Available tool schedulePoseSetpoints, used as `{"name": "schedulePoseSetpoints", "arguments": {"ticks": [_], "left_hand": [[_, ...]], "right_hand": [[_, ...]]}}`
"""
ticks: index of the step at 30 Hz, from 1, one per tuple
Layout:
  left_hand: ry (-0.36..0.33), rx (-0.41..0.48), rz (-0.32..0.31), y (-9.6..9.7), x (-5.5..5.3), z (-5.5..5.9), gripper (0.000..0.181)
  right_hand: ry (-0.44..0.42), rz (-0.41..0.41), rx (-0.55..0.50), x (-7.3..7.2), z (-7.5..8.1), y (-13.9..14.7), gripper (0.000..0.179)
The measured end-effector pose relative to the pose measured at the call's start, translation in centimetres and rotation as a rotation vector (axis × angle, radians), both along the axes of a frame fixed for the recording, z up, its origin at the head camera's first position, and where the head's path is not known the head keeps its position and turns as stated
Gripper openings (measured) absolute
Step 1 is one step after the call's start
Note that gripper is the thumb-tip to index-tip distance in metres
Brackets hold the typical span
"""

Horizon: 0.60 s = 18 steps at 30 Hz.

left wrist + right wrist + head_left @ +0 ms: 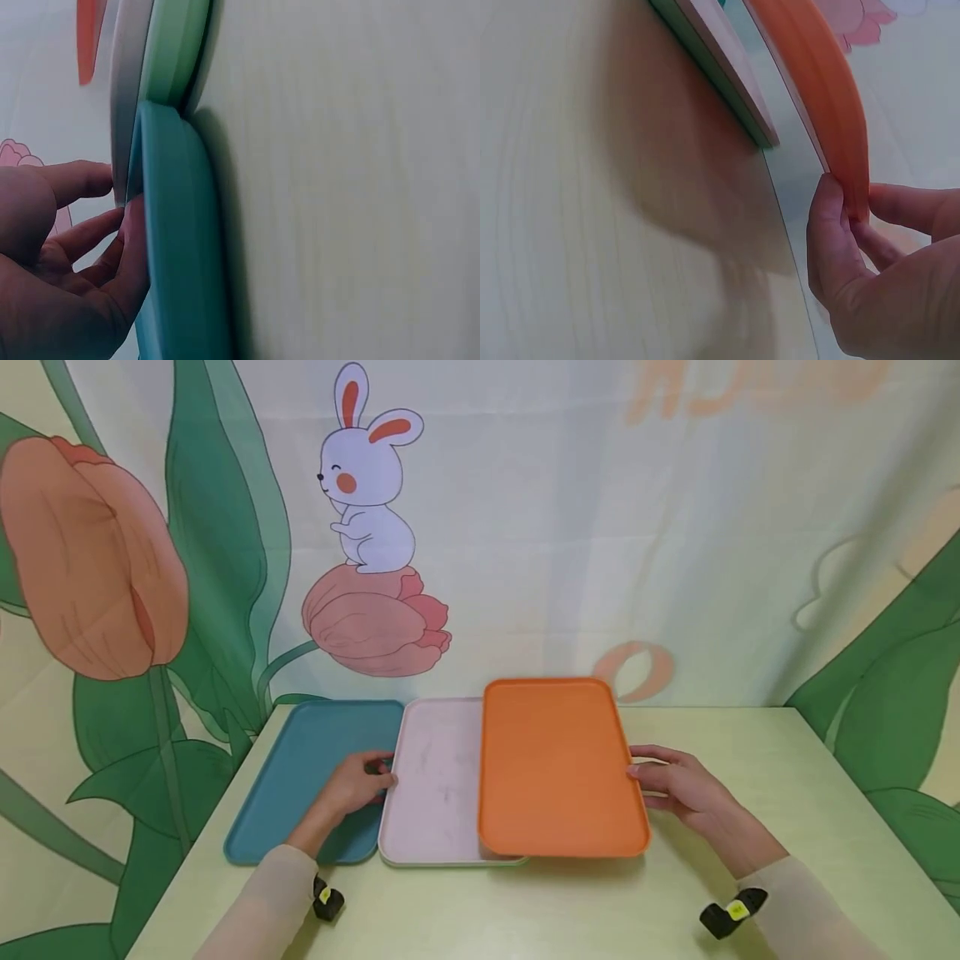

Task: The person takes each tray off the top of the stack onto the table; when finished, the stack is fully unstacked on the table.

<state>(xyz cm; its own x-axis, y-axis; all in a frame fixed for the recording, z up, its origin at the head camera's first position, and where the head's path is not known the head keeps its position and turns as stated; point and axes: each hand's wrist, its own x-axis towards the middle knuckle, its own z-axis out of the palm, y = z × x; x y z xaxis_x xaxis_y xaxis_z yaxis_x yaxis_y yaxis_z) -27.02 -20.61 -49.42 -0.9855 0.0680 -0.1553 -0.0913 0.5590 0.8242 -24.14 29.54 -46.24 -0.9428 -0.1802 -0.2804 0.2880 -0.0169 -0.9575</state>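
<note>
Tulip-printed cloth point(510, 543) backs the desk point(585, 910). Mid-desk, toward its far edge, the right hand point(686, 781) narrowly pinches the raised orange tray point(562, 768), the left hand point(356, 785) the pink tray point(435, 781). Both seem light, stiff, slightly slick; best held mid-side.

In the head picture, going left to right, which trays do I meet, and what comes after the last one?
Blue tray, pink tray, orange tray, then the right hand.

4 trays point(562, 768), 1 table point(787, 777), 1 printed rabbit point(375, 539)
</note>
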Motion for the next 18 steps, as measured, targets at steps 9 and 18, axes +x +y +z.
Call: {"name": "schedulePoseSetpoints", "arguments": {"ticks": [9,18], "left_hand": [[0.001,0.002,0.013,0.1,0.0,0.3,0.05],[0.002,-0.01,0.031,0.1,0.0,0.2,0.049]], "right_hand": [[-0.041,-0.028,-0.002,-0.2,-0.7,4.9,0.059],[-0.058,-0.023,-0.022,-0.1,-1.3,7.4,0.045]]}}
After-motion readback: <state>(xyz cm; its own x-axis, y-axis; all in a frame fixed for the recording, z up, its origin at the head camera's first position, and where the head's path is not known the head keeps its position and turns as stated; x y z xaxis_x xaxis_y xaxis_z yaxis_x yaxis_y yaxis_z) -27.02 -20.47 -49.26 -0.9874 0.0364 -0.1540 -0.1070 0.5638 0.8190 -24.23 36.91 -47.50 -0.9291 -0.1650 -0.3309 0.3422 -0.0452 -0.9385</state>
